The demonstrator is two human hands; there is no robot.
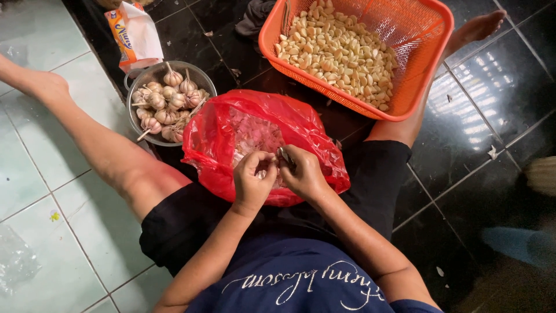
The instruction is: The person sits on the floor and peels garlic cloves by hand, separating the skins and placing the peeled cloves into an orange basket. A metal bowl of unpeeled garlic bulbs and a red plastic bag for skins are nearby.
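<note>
I sit on the floor with my legs spread. My left hand [253,177] pinches a small garlic clove [263,173] over a red plastic bag [220,139] full of pinkish garlic skins. My right hand [301,172] is closed around a small knife [285,156], its blade touching the clove. Both hands meet above the bag's open mouth. An orange plastic basket [417,64] beyond the bag holds several peeled cloves [336,52]. A metal bowl [152,73] to the left holds several whole garlic bulbs [165,101].
An orange and white packet [136,35] lies behind the bowl. A dark cloth [255,17] sits by the basket. Black tiles lie right, pale green tiles left. Clear plastic [14,261] lies at lower left. Loose skin flakes [492,152] dot the black tiles.
</note>
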